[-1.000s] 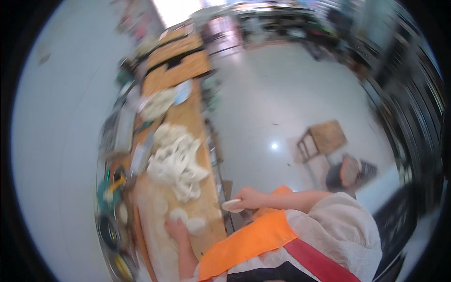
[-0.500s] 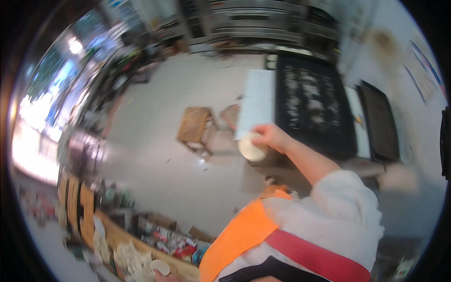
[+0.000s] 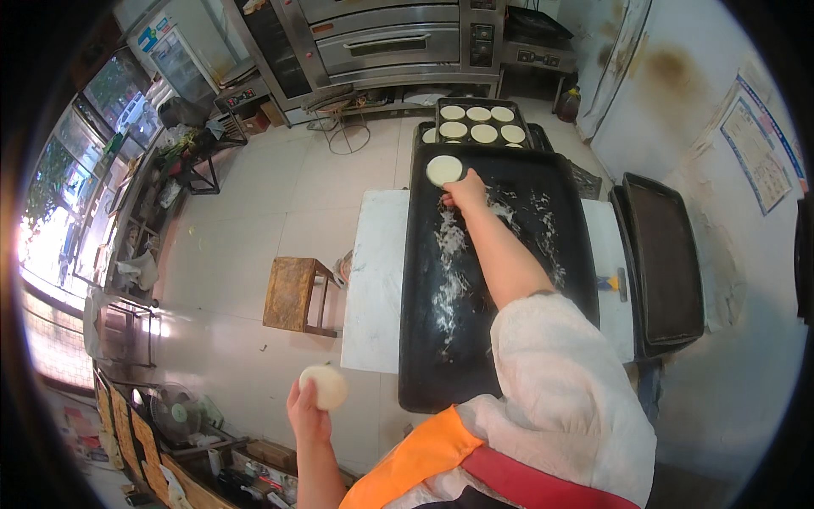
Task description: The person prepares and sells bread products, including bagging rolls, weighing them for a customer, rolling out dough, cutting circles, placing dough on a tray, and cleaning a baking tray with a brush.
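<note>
R hand (image 3: 465,188): sat near 1 o'clock on my feed, R arm (image 3: 509,263) stretched over the black tray (image 3: 458,365). Fingers part-curled, at rim of far disc (image 3: 442,170); I couldn't tell if they pinched it or only touched.
Far disc: pale, round, flat; I had it at the tray's 11 o'clock corner. Couldn't tell if its underside met the tray.
L hand (image 3: 307,416): 7 o'clock, up off the floor (image 3: 229,204), closed on near disc (image 3: 326,386), thumb across its face, other fingers mostly hidden.
Near disc: pale, round, tilted w/ face twd my cam, well apart from tray.
Black tray: approx 3 o'clock, on white tabletop (image 3: 373,280), streaked w/ white powder (image 3: 449,254).
Filled tray (image 3: 521,119): 1 o'clock, just past black tray, held rows of pale discs (image 3: 483,133).
Scraper (image 3: 609,282): 3 o'clock, yellow/blue handle, lay btwn black tray & dark upright trays (image 3: 666,263).
Stool (image 3: 289,294): btwn 8 & 9 o'clock, wooden, stood near tabletop.
Oven (image 3: 390,47): 12 o'clock, steel, far side of rm.
Fan (image 3: 176,411): 8 o'clock, low down.
</note>
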Action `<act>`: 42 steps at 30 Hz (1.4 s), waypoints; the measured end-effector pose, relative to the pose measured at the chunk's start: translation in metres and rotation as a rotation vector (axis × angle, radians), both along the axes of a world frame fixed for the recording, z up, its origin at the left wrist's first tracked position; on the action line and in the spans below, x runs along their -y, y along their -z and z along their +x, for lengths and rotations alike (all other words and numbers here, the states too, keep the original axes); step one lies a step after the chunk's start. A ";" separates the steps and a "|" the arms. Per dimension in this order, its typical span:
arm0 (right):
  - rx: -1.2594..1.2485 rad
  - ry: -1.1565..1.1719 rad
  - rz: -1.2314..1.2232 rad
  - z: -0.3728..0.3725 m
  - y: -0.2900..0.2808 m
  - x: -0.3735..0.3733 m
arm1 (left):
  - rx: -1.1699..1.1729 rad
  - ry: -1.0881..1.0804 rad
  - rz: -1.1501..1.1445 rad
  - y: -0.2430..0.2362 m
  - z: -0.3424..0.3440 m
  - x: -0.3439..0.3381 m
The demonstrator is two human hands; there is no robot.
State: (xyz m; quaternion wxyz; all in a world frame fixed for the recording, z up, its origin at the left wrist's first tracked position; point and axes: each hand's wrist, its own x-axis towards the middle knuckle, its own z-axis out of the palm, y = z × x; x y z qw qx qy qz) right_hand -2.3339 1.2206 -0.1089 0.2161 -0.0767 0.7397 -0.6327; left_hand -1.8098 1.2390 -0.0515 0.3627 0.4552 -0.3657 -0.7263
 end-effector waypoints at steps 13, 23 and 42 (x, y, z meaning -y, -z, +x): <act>-0.390 0.214 0.133 -0.070 0.035 -0.076 | 0.132 0.412 -0.383 -0.009 -0.185 0.015; -1.236 -0.400 0.917 0.048 -0.013 -0.011 | 0.656 -0.201 -0.234 0.112 0.133 -0.056; -0.540 -2.092 0.032 0.754 -0.011 -0.064 | 1.414 -0.804 0.414 0.092 0.575 -0.306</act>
